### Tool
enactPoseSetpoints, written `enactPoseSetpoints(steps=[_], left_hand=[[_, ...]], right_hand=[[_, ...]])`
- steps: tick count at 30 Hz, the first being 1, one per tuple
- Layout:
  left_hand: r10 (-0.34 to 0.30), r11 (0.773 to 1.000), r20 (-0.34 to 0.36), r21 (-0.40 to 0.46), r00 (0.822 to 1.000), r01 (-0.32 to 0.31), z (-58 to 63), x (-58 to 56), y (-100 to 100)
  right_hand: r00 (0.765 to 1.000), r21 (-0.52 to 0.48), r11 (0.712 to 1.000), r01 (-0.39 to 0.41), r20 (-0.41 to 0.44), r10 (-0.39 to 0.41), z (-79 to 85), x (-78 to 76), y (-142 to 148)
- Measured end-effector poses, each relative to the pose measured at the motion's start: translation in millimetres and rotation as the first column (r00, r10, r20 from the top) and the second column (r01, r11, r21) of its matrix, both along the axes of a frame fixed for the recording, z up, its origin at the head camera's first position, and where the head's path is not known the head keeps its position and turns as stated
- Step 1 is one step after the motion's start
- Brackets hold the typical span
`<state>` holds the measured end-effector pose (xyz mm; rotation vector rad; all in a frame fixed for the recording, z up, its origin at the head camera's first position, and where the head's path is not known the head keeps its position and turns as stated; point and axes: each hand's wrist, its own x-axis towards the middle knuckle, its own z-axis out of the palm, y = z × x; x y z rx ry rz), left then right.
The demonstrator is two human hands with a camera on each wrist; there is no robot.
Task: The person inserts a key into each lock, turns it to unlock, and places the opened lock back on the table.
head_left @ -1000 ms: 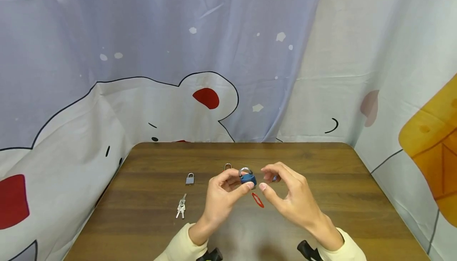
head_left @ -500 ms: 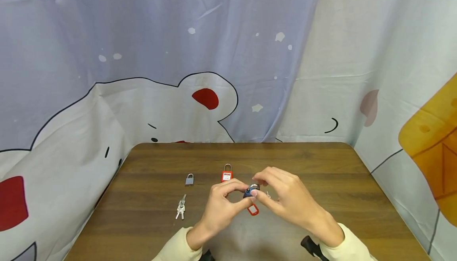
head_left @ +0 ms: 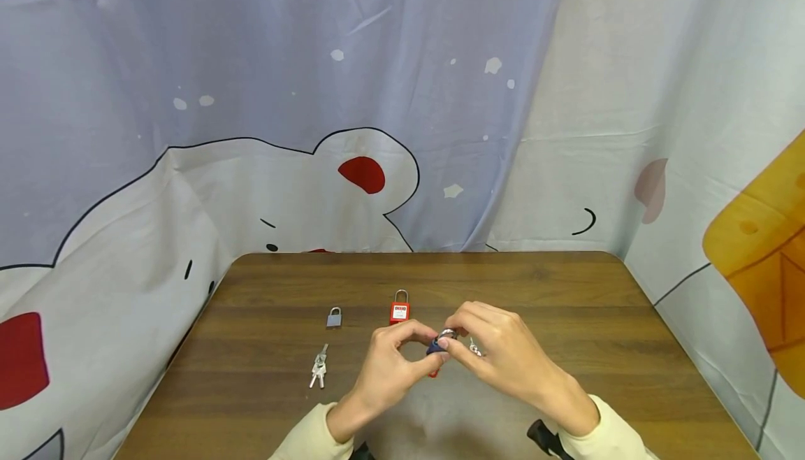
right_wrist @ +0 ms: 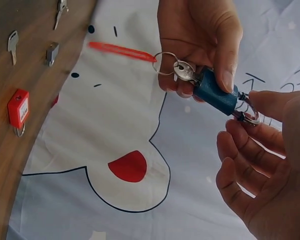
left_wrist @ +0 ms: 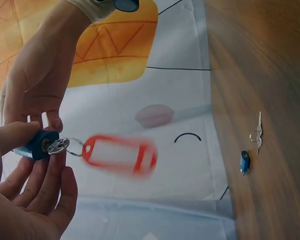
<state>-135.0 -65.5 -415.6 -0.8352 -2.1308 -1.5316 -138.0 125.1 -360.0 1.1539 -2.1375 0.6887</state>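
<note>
My left hand [head_left: 391, 361] grips the body of a blue padlock [right_wrist: 215, 92], held up over the table. A silver key [right_wrist: 184, 71] sits in the padlock's keyhole. From its ring hangs a red-framed key tag [left_wrist: 114, 156], blurred in the left wrist view and seen edge-on in the right wrist view. Thumb and fingers of my right hand [head_left: 506, 351] pinch the padlock's metal shackle [right_wrist: 253, 114]. In the head view, fingers cover much of the padlock.
On the wooden table [head_left: 251, 411] lie a grey padlock [head_left: 334, 318], a red padlock [head_left: 400, 311] with a white label and a bunch of keys [head_left: 319, 368]. More keys [head_left: 476, 348] and another small blue padlock [left_wrist: 245, 161] lie to the right. A patterned curtain [head_left: 283, 61] hangs behind.
My right hand has moved left and down, going from apart to pinching the shackle. The padlock has been lowered slightly and tilted, and the red tag has swung below the hands.
</note>
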Motion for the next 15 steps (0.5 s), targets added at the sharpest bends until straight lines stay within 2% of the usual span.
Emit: enactPoseSetpoints(steps=[7,15], left_hand=[[0.045,0.998,-0.053,-0.037,0.998,-0.047,0.9,-0.6,-1.5],[0.058,0.995,-0.147,-0.066,0.988,-0.068,0.5,-1.2,-1.9]], right_hand=[[0.999,-0.014,1.0,0.021,0.031,-0.021,-3.2,-1.0,1.4],[0.998,-0.023,0.999,0.047,0.044,-0.045,-7.2,-3.4,3.5]])
